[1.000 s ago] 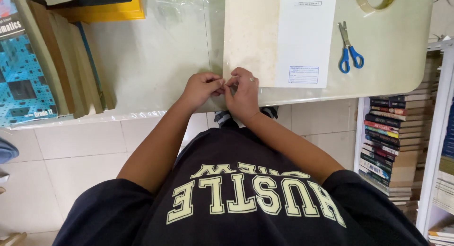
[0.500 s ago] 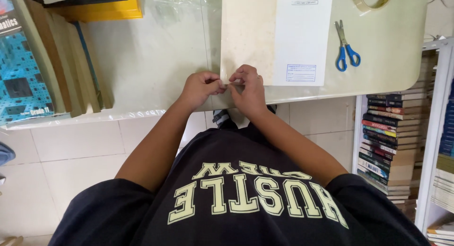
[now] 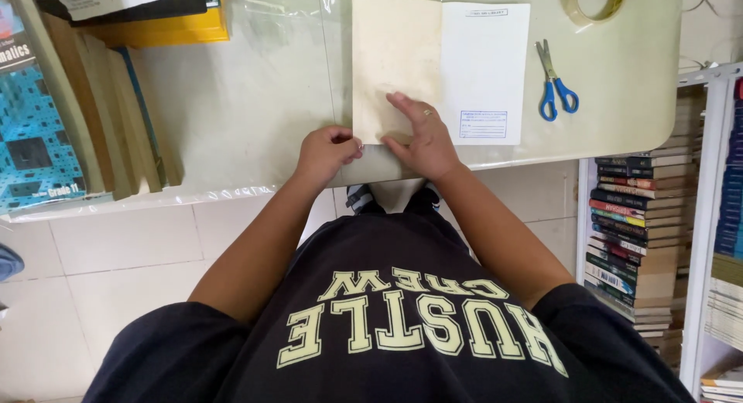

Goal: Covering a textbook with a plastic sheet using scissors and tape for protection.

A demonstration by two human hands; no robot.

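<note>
Right grip (image 3: 418, 136) flat on open book (image 3: 441, 66), left grip (image 3: 329, 151) at its corner

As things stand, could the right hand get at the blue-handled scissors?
Probably yes: the right hand lies flat on the open book, and the scissors lie just beyond its right edge with bare table around them.

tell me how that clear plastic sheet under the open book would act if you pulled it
The clear plastic sheet looks thin and crinkled, so probably floppy and light. Its shine suggests it would slide easily. The open book and right hand press on it, so it would likely drag.
</note>
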